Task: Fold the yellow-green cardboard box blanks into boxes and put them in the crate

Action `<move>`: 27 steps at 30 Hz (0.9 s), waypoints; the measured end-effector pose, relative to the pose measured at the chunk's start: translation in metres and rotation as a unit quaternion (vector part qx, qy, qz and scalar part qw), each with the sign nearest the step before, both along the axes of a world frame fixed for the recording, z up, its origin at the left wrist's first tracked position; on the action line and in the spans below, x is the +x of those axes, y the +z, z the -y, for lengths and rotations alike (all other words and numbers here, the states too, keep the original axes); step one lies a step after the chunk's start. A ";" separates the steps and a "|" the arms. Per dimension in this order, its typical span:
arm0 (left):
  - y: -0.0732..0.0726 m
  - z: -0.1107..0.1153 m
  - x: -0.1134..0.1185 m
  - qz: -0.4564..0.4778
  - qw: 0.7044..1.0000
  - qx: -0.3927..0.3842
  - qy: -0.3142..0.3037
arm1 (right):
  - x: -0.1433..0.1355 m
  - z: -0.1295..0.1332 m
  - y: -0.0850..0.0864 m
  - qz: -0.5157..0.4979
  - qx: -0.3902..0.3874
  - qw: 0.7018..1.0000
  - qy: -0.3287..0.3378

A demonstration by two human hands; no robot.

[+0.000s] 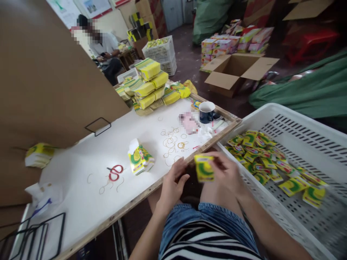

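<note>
My right hand [227, 173] pinches a small yellow and green printed carton [204, 169] over my lap, just past the table's front edge. To its left, my left hand [173, 180] hovers at that edge with its thumb apart from the fingers and nothing seen in it. A small stack of similar flat cartons [139, 159] stands on the white table [86, 155]. Beside the stack lie red-handled scissors [116, 173]. On my right, a white plastic crate [271, 108] holds many of these yellow-green cartons [262, 155].
Rubber bands [170, 142] lie scattered near a dark mug [206, 112]. Banded yellow bundles [149, 86] are piled at the table's far end. An open cardboard box [225, 85] sits on the floor. Black wire frames [40, 231] stand at left. Another person [105, 47] sits far back.
</note>
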State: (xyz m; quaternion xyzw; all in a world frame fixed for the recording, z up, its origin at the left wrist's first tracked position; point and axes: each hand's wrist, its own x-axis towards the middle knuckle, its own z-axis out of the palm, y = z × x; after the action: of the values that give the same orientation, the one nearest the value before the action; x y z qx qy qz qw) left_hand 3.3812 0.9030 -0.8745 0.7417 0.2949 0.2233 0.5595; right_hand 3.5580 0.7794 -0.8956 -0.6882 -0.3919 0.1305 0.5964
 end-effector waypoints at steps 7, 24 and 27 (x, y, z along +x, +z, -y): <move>0.001 -0.083 -0.092 -0.263 0.878 0.350 0.192 | 0.032 0.017 -0.003 0.181 0.000 0.949 -0.259; -0.014 -0.094 -0.112 -0.197 0.819 0.532 0.091 | -0.073 -0.024 -0.017 -0.214 -0.051 0.969 0.113; -0.013 -0.077 -0.104 -0.061 0.795 0.582 0.159 | -0.081 -0.030 -0.014 -0.288 -0.049 0.945 0.145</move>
State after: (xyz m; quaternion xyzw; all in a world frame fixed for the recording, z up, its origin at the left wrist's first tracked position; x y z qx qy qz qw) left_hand 3.2774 0.9802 -0.8870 0.8822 0.2562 0.3929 -0.0398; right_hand 3.4773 0.8089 -0.9096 -0.5851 -0.2925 0.4272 0.6242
